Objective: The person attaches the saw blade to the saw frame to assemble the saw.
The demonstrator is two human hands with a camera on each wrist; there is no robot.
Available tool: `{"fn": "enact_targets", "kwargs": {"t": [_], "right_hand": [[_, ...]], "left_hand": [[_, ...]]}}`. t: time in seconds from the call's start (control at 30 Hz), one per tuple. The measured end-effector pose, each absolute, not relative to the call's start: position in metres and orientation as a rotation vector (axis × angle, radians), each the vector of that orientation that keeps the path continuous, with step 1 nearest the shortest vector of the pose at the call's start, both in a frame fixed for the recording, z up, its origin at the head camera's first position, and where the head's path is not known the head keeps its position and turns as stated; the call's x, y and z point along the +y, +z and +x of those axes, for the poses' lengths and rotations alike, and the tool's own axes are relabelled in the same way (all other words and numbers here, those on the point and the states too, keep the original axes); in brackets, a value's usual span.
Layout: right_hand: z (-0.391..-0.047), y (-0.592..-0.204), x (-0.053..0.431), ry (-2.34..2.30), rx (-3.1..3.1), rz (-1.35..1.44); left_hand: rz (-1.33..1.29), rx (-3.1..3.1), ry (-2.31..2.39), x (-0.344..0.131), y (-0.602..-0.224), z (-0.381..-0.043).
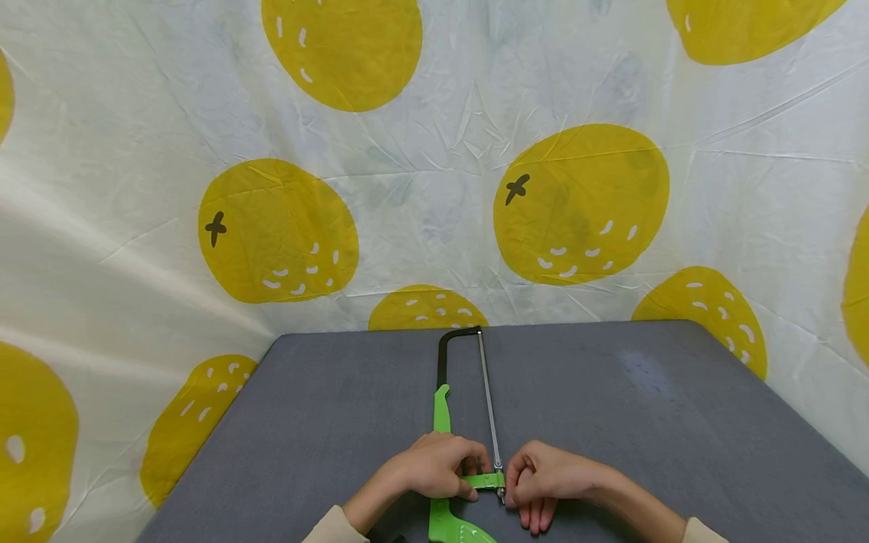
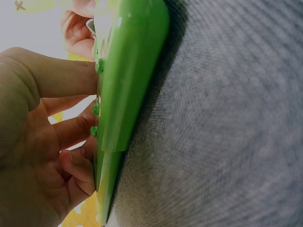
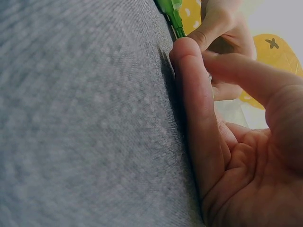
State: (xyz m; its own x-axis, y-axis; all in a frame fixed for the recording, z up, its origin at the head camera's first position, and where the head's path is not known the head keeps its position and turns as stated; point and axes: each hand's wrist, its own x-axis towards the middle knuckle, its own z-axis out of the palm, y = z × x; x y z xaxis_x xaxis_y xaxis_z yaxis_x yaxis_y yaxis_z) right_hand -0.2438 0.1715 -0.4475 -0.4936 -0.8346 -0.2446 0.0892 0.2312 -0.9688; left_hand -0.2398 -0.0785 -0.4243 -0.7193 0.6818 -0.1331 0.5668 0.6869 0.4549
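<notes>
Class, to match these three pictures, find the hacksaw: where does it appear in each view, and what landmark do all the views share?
Head: the hacksaw lies low, near the middle, running down to the bottom edge.
Left wrist: its green part runs top to bottom, mostly left of centre.
Right wrist: only a green piece shows, at the top, slightly right of centre.
Shared landmark: the gray tabletop.

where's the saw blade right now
In the head view, the blade is in the lower half, slightly right of centre: right of the saw frame, running from its black far end toward the green crossbar.
</notes>
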Motion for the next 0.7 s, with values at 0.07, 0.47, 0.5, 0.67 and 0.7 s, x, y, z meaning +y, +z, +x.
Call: {"fn": "enact_targets", "kwargs": {"t": [0.07, 0.47, 0.5, 0.67, 0.7], "right_hand": [[-0.2438, -0.4469, 0.1712, -1.381, 1.669, -0.706], [-0.2423, -0.4452, 0.1700, -1.391, 1.709, -0.681], [-0.2423, -0.4454, 0.1700, -1.394, 1.707, -0.679], [-0.2434, -0.4464, 0.1701, -1.395, 1.701, -0.695], [-0.2435, -0.4466, 0.1701, -1.393, 1.703, -0.700]], "left_hand": [[0.991, 2.609, 0.559, -0.0784, -0.4244, -0.2396], [0.995, 2.607, 0.557, -0.0779, -0.4243, -0.2407], [0.996, 2.607, 0.557, -0.0779, -0.4243, -0.2408], [0.997, 2.609, 0.556, -0.0781, -0.4246, -0.2409], [0.996, 2.608, 0.557, -0.0781, -0.4246, -0.2409]]}}
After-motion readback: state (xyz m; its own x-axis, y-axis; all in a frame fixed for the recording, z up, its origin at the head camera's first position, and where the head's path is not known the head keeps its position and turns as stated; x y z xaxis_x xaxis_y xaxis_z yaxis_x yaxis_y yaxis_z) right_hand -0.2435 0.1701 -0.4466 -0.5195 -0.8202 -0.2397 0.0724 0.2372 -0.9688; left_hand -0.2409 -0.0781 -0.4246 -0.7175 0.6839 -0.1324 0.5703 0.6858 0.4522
